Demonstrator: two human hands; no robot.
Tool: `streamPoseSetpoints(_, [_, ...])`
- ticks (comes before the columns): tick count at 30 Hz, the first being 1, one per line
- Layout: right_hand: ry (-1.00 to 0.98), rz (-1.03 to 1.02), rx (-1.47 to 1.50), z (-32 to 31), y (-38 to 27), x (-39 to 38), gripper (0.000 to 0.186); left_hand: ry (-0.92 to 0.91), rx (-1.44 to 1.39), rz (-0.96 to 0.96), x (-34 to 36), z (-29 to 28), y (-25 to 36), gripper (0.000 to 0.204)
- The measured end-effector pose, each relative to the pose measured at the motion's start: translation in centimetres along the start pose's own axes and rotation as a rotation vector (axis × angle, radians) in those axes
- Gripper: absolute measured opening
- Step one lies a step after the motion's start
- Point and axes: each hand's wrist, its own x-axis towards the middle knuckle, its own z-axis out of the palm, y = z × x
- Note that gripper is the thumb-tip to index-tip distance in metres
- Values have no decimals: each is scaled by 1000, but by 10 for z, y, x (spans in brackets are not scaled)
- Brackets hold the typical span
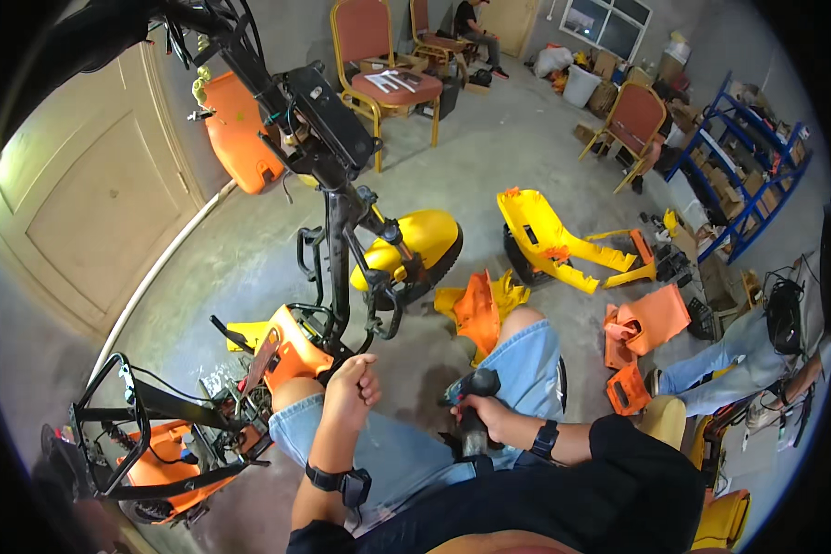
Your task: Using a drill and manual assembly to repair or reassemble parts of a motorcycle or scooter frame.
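Observation:
My left hand [351,386] is raised above my left knee, its fingers curled closed; whether something small sits inside them is hidden. My right hand [486,415] grips the handle of a dark cordless drill [475,384] over my lap. Just beyond my left hand stands a partly stripped electric scooter with a black frame [340,254]. It has a yellow front fender [417,245] over its wheel and an orange body panel [297,353] low on the frame.
Orange and yellow panels [478,309] lie past my right knee. A yellow body shell [549,231] and orange covers [651,319] lie farther right. Another person in jeans [743,355] is at the right. Chairs [365,42] and a blue shelf rack [743,171] stand farther back.

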Motion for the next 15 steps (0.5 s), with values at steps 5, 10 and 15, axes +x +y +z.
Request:
streamPoseSetpoints(5, [31, 112, -115, 11, -42, 27, 11, 131, 124, 175, 7, 4, 6, 21])
streamPoseSetpoints(10, [-60, 207, 280, 12, -100, 95, 17, 72, 282, 136, 11, 4, -5, 26])
streamPoseSetpoints(15, [76, -65, 273, 41, -133, 126, 22, -183, 1463, -302, 55, 22, -44, 48])
